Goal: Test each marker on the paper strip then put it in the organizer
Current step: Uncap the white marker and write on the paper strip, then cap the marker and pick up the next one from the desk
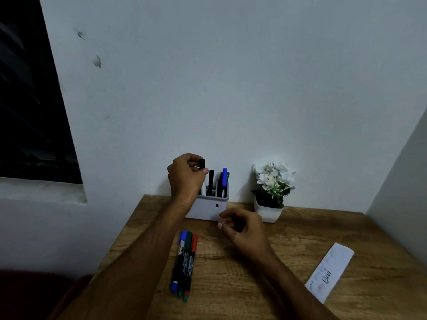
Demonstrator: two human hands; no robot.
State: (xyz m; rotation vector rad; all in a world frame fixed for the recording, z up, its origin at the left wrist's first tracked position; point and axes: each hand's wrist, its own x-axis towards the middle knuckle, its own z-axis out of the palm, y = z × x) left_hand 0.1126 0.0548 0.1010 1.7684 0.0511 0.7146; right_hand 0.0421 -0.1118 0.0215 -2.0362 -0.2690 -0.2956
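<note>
A grey organizer [208, 207] stands at the back of the wooden desk against the wall, with black, blue and green markers upright in it. My left hand [186, 175] is above its left side, gripping a black-capped marker [202, 164] whose white barrel reaches down into the organizer. My right hand [242, 225] hovers in front of the organizer with curled fingers and nothing in it. Three markers [184, 262], blue, green and red, lie side by side on the desk near me. The paper strip [329, 272], with scribbles on it, lies at the right.
A white pot of white flowers [270, 192] stands right of the organizer. A wall rises close behind the desk [231, 285] and another closes in on the right. A dark window is at the far left.
</note>
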